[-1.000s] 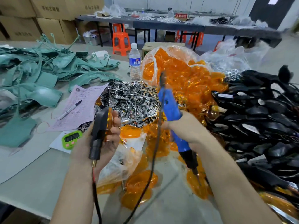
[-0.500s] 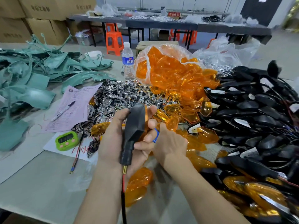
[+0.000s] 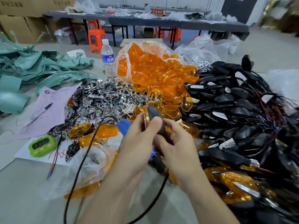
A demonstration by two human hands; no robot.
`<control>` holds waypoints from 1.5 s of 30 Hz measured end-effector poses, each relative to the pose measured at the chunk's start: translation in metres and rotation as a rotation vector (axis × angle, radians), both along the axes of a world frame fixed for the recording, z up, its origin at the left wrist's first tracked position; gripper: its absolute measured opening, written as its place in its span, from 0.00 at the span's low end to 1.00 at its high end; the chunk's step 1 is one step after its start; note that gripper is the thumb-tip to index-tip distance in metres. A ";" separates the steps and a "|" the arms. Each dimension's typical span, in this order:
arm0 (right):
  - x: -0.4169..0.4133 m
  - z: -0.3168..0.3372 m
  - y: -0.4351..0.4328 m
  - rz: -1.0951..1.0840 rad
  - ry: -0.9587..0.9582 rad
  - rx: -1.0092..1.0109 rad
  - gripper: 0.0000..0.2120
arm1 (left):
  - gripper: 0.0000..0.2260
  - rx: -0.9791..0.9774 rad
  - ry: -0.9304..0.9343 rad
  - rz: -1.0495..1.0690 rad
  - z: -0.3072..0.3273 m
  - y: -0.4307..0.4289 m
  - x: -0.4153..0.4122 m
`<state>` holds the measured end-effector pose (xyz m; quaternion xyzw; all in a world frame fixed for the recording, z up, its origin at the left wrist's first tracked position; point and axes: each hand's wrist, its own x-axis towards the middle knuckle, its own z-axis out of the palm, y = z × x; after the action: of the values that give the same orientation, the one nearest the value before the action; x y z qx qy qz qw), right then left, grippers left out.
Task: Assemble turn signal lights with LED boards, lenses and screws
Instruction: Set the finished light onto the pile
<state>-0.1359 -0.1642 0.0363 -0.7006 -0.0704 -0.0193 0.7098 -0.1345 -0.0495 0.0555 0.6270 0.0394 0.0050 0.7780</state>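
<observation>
My left hand grips a black turn signal housing with an orange lens edge showing on its left side, held upright over the table's middle. My right hand curls its fingers round the lower part of the same housing. A blue electric screwdriver runs slantwise beneath both hands, its black end showing below them; whether a hand holds it is hidden. Its black cable loops toward me. Loose orange lenses and shiny LED boards lie just beyond.
A plastic bag of orange lenses stands behind. Black housings with wires are heaped at the right, finished lights at the near right. A water bottle, pink paper with pen, green timer and teal parts lie left.
The screwdriver, raised in my right hand a second ago, has come down under the hands. My right hand has joined the left on the housing, and both moved right.
</observation>
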 end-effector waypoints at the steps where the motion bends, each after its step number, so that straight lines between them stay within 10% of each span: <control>1: -0.001 -0.001 -0.005 0.024 0.026 0.056 0.16 | 0.09 0.033 -0.012 -0.016 -0.001 0.001 0.001; 5: -0.008 -0.012 -0.014 0.109 0.120 0.231 0.13 | 0.21 0.152 -0.044 0.031 -0.002 0.001 0.003; 14: -0.017 -0.028 -0.010 0.132 0.215 0.530 0.14 | 0.05 0.421 -0.293 0.122 -0.003 -0.011 -0.004; 18: -0.015 -0.031 -0.017 0.131 0.212 0.567 0.29 | 0.12 0.487 -0.343 0.137 -0.006 -0.013 -0.004; 23: -0.009 -0.035 -0.034 0.143 0.018 0.351 0.23 | 0.18 0.092 -0.287 0.113 -0.013 -0.014 -0.002; 32: -0.008 -0.044 -0.037 0.075 -0.027 0.246 0.27 | 0.16 0.016 -0.296 0.023 -0.005 -0.009 0.000; 37: -0.014 -0.030 -0.044 0.190 0.259 0.437 0.19 | 0.09 0.115 -0.205 0.064 -0.002 -0.003 0.008; 42: -0.022 -0.001 -0.067 0.282 0.527 0.321 0.36 | 0.16 -0.073 -0.006 -0.314 -0.008 0.000 0.020; 45: -0.036 0.021 -0.089 0.112 0.441 0.045 0.19 | 0.10 0.005 -0.009 -0.180 -0.013 -0.029 0.022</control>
<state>-0.1720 -0.2534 0.0574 -0.6669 0.0480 0.1721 0.7234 -0.1123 -0.0780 0.0427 0.6298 -0.0206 -0.0620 0.7740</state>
